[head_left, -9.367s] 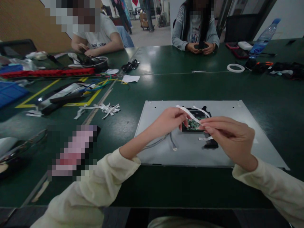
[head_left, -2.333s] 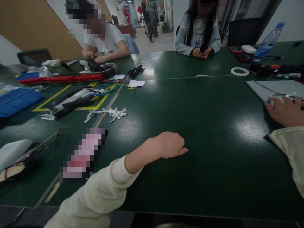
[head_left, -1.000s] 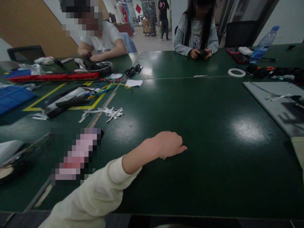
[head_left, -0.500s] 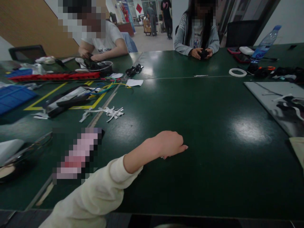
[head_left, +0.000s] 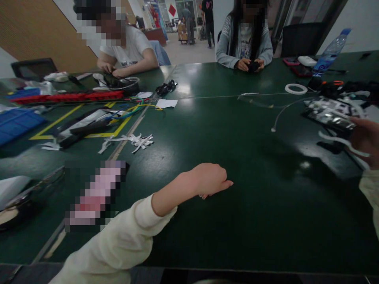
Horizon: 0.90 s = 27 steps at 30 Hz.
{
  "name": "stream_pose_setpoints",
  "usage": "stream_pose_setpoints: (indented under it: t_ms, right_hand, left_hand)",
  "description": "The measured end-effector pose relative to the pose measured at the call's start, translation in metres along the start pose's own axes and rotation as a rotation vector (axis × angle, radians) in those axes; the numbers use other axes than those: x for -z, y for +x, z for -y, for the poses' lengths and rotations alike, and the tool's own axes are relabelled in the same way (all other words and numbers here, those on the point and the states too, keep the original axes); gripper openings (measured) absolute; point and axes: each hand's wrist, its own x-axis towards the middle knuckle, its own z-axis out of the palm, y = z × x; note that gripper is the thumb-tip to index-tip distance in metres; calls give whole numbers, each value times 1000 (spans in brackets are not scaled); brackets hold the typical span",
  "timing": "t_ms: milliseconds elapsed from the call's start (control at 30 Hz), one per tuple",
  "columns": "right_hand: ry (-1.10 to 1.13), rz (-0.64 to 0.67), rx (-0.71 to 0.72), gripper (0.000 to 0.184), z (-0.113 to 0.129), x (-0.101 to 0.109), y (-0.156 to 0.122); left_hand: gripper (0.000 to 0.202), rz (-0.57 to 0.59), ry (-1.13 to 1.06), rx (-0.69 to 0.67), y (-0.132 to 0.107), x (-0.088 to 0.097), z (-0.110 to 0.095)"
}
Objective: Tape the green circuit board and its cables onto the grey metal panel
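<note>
My left hand (head_left: 209, 179) is closed in a loose fist on the green table, the thumb pointing right. Its curled fingers are mostly hidden under the palm, and nothing sticks out of it. At the right edge my right hand (head_left: 367, 136) grips a bundle of black and silver parts (head_left: 331, 116), held above the table. A thin wire (head_left: 278, 116) with a small white end trails from the bundle to the left. A white strip (head_left: 340, 142) curves below it, close to my right fingers. That hand is partly cut off by the frame.
A phone (head_left: 97, 193) lies left of my left forearm, with white strip scraps (head_left: 139, 142) beyond. A tape roll (head_left: 296, 89) and a water bottle (head_left: 331, 51) are at the far right. Two people sit opposite; a blue bin (head_left: 19, 122) is at left.
My right hand has come into view from the right with the bundle of black and silver parts, lifted with its wire trailing. My left hand has stayed in place.
</note>
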Motion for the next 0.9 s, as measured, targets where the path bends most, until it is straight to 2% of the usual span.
stream_pose_setpoints:
  t_ms: [33, 100, 167, 267, 367, 500, 567, 633, 733, 900]
  right_hand:
    - [190, 100, -81, 35, 9, -16, -7]
    - [463, 318, -137, 21, 23, -45, -24]
    - [627, 556, -155, 23, 32, -66, -44]
    - [678, 808, -186, 28, 39, -85, -69]
    - [641, 929, -186, 32, 43, -95, -83]
    - [584, 955, -156, 34, 46, -100, -89]
    - [584, 947, -140, 35, 48, -100, -90]
    - [581, 937, -122, 40, 49, -99, -90]
    - [526, 891, -97, 48, 50, -99, -89]
    - [222, 675, 42, 44, 44, -101, -82]
  left_hand:
    - [61, 13, 7, 6, -1, 0, 1]
    - [59, 35, 49, -15, -3, 1, 3]
    - [53, 36, 117, -110, -8, 5, 4]
    - [40, 37, 133, -270, -18, 18, 3]
    - [38, -29, -9, -279, -24, 33, 3]
    - [37, -320, -94, -131, -16, 39, 15]
    - [32, -480, -95, -71, -4, 32, 23]
    - [30, -583, -97, -69, 9, 21, 29]
    - [38, -668, -61, -96, 27, 1, 32]
    - [48, -700, 108, -95, 41, -20, 29]
